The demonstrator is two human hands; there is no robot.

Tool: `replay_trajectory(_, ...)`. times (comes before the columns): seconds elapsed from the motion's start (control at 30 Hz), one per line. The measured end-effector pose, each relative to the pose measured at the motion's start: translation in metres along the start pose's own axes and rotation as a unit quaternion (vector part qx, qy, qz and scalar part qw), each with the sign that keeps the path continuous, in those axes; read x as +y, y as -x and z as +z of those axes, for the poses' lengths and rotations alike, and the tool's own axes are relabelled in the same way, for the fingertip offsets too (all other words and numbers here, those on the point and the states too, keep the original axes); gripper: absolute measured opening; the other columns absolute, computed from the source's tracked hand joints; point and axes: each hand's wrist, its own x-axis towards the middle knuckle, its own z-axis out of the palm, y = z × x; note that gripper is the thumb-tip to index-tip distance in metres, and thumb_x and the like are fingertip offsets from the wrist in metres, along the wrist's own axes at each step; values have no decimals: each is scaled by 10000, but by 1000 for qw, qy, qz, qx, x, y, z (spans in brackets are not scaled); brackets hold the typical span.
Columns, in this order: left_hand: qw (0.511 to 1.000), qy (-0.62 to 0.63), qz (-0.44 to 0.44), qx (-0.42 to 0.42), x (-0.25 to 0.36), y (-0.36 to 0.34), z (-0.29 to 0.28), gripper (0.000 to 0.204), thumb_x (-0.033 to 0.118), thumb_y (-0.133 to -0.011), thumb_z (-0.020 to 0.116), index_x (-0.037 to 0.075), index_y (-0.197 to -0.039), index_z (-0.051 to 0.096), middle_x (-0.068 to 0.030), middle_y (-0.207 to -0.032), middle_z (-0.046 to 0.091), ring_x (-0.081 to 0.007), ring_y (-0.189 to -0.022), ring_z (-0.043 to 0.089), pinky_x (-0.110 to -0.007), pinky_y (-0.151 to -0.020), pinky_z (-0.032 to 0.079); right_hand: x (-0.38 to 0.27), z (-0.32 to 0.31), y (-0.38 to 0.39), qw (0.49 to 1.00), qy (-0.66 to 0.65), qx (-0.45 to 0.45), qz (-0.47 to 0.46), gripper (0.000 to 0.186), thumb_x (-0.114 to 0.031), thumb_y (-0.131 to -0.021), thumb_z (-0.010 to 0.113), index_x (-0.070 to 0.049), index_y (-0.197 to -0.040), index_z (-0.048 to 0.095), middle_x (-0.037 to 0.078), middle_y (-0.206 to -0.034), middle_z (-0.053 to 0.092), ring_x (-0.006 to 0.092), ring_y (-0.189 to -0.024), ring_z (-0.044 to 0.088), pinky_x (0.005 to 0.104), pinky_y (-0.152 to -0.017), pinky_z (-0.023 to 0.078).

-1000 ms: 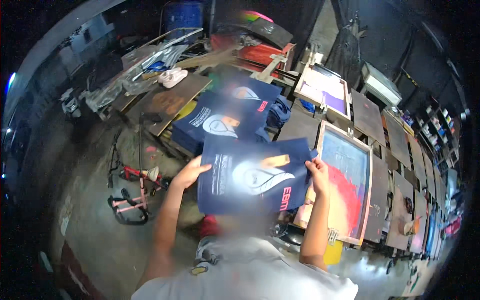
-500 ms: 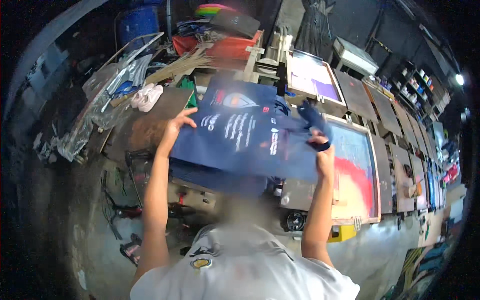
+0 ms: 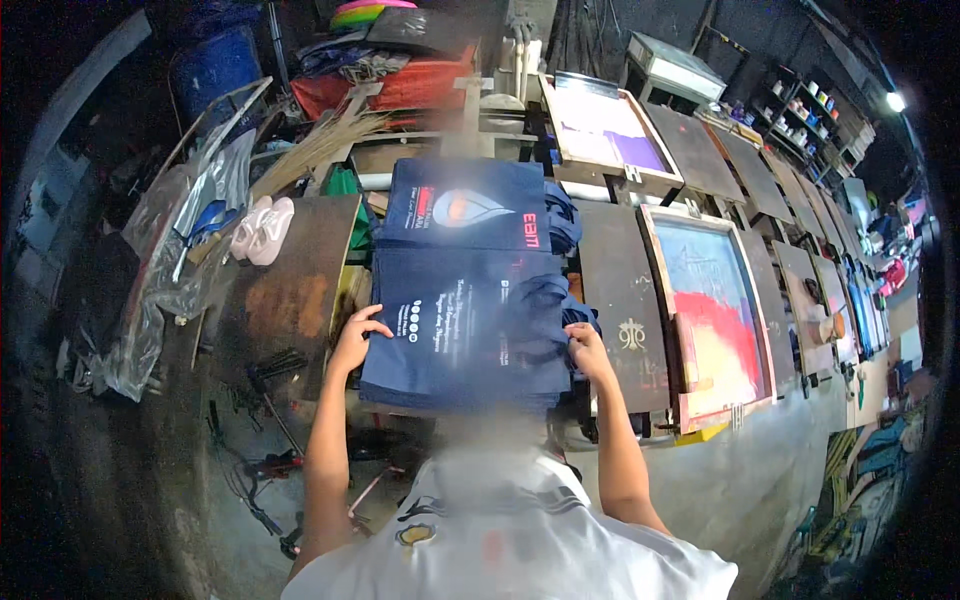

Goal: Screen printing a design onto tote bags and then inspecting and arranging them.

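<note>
L hand (image 3: pixel 355 338): fingers part-spread, laid on L edge of navy cloth bag (image 3: pixel 440 345). R hand (image 3: pixel 588 348): fingers curled at R edge by bunched cloth (image 3: pixel 582 315); grip can't be told. Forearms (image 3: pixel 327 440) are stretched fwd. Flat rect. bag, white-printed, is stacked on others; 2nd pile (image 3: pixel 408 222) set just beyond.

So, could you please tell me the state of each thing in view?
Near blue cloth: flat, print side up
Far blue cloth: flat, print side up
Left hand: touching the near cloth's left edge, grip unclear
Right hand: at that cloth's right side, fingers curled, grip unclear
Front framed screen: partly red
Rear framed screen: partly purple
Shoes: paired on a brown board
Lamp: lit
</note>
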Motion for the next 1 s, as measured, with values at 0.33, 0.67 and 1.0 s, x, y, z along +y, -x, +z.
replay_trajectory(0.33,984,-117,-4,-132,-4,-16,-28,396,-131,-784,520,134,-941,769,-171,-1441,518,-363,-1377,420,-425,-1150,327,-93,5,6,975,207,-58,-55,556,-350,-641,842,-56,-1079,668,200,-1340,502,419,-1193,479,509,-1001,416)
replay_trajectory(0.67,924,-372,-87,-16,24,-16,76,765,534,-952,534,135,-1556,287,-189,-1634,137,-400,-1509,69,-600,-1183,90,-31,39,10,911,-33,370,180,228,-166,-893,658,-4,-1043,602,72,-950,615,156,-842,546,305,-795,465)
replay_trajectory(1.0,926,-371,-64,-10,61,-46,73,754,461,-903,635,91,-1502,366,-190,-1612,204,-402,-1496,130,-597,-1182,102,-39,-22,6,931,42,346,108,979,-232,-732,835,-29,-1512,280,255,-1439,393,386,-1298,433,445,-1086,378)
